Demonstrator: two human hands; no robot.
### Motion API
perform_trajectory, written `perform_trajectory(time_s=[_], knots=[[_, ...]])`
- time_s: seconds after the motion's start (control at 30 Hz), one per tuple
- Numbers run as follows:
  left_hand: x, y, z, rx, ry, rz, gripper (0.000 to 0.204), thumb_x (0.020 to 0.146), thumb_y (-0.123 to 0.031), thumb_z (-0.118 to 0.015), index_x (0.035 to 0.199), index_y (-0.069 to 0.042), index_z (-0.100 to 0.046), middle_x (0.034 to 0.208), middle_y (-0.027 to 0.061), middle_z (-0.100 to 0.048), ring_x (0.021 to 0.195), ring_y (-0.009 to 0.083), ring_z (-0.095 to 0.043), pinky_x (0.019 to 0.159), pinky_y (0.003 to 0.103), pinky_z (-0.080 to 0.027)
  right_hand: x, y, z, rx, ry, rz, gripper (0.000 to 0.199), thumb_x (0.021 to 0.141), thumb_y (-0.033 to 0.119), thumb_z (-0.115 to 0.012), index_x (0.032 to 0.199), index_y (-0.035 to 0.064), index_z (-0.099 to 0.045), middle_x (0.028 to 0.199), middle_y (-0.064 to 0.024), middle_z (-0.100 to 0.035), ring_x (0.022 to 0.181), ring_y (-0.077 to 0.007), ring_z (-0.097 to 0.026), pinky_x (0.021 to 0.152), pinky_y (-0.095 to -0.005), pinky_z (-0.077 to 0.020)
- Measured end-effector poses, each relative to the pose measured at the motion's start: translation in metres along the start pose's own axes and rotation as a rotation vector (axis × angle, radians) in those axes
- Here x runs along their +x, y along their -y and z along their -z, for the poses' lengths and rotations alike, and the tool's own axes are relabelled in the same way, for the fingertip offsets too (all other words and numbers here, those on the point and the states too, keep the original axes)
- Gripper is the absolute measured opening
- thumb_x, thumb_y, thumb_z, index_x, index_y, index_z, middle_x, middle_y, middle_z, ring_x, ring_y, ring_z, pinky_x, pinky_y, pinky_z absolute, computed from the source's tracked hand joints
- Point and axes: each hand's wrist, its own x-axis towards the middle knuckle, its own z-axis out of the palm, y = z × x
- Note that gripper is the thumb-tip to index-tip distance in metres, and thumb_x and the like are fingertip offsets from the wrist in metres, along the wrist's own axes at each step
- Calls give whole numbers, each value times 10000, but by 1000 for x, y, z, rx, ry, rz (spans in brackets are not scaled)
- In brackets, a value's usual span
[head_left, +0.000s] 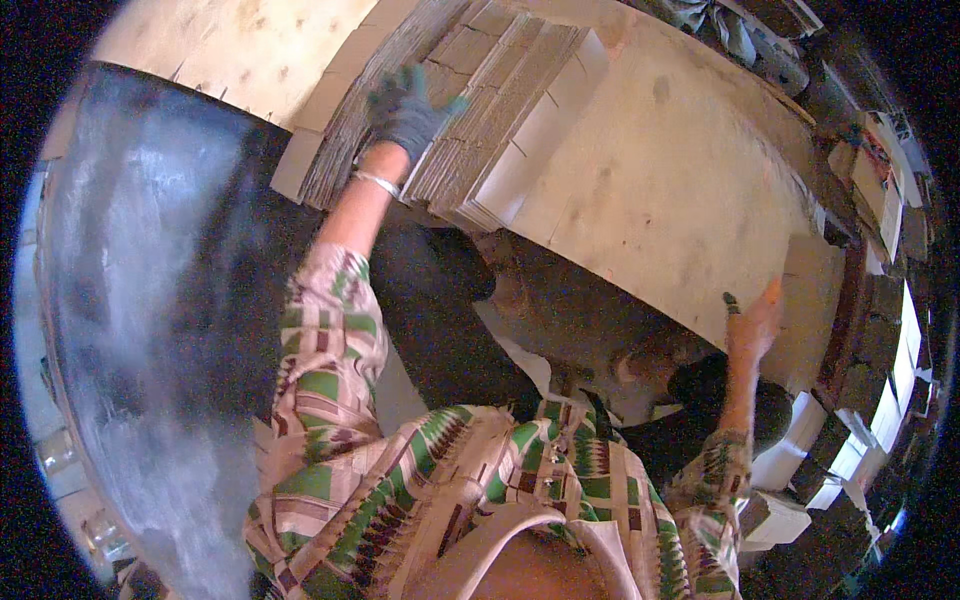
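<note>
My left hand (pixel 405 115), in a dark grey glove with greenish fingertips, lies with its fingers spread on a row of flat cardboard pieces (pixel 500 100). The pieces are packed close together, their edges facing up, on a light wooden tabletop (pixel 650 170). Over by the right end of that tabletop is my right hand (pixel 755 318), small and a little blurred. Its thumb side stands apart from the fingers and ends in a dark tip, perhaps a covering. Nothing shows between them.
To the left is a large dark, shiny surface (pixel 150 300). Another pale wooden board (pixel 230 50) extends at the upper left. Cardboard pieces and boxes (pixel 775 520) crowd the right side, and a grey plastic bundle (pixel 740 45) lies at the far right.
</note>
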Motion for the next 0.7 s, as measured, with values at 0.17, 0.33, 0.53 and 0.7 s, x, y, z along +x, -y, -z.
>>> perform_trajectory(time_s=[0.17,0.33,0.53,0.7], knots=[[-85,-84,-42,114,-50,-310,966,777,-667,-667,1491,-85,-376,1559,204,-350,1440,410,-309,1146,616,-223,29,-163,-33,-445,99,-262,638,826,310,-736,1377,125,-475,1224,-160,-641,1084,-346,-651,896,-506,-527],[-77,-55,-61,-80,-49,-183,512,815,-383,-715,1231,-95,-638,1346,144,-588,1241,369,-529,1049,522,-392,55,-158,-5,-224,100,-288,385,871,288,-679,1204,112,-600,1084,-113,-706,963,-327,-699,823,-480,-546],[-76,-72,-33,-385,-87,55,321,873,-378,-608,1029,-123,-726,1009,173,-707,943,391,-669,838,501,-526,36,-64,14,1006,-214,-133,614,755,36,-623,1360,109,-540,1079,-145,-704,934,-294,-677,795,-387,-542],[-55,-46,-67,-450,-24,136,346,886,-395,-588,1043,-123,-731,1008,185,-706,918,400,-680,802,485,-535,-9,90,-1,629,45,177,913,754,-45,-587,1558,276,-298,852,-218,-703,739,-417,-676,669,-517,-529]])
